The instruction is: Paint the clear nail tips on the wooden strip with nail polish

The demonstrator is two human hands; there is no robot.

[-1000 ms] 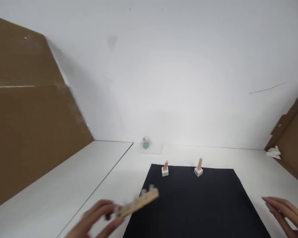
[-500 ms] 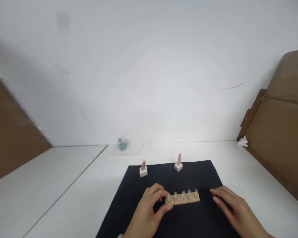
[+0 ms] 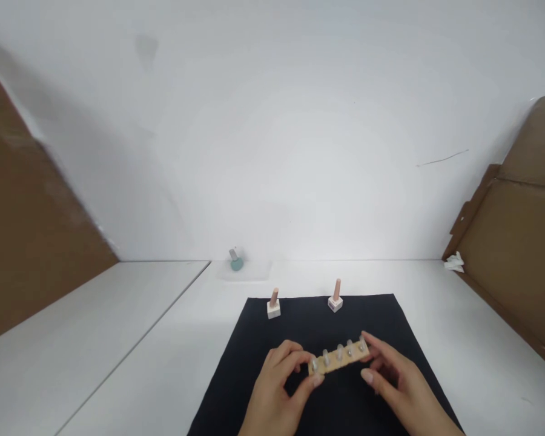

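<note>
A narrow wooden strip (image 3: 338, 358) with several short clear pegs standing along it lies tilted across the black mat, right end farther from me. My left hand (image 3: 277, 387) is shut on its left end between thumb and fingers. My right hand (image 3: 390, 381) is open around the right end, with a fingertip touching the strip there. Farther out on the mat stand two wooden pegs on white square bases, one at left (image 3: 274, 304) and one at right (image 3: 335, 298). My hands hide the mat beneath them.
The black mat (image 3: 295, 321) lies on a white table (image 3: 118, 321). Beyond it, a teal object (image 3: 237, 262) sits on a clear plate (image 3: 254, 270). Brown cardboard sheets rise at left (image 3: 27, 212) and right (image 3: 513, 242), beside a white wall. A white paper scrap (image 3: 454, 262) lies at right.
My right hand has moved in from beside the strip to its right end. The strip has tilted, with its right end farther away. The view has shifted slightly right.
</note>
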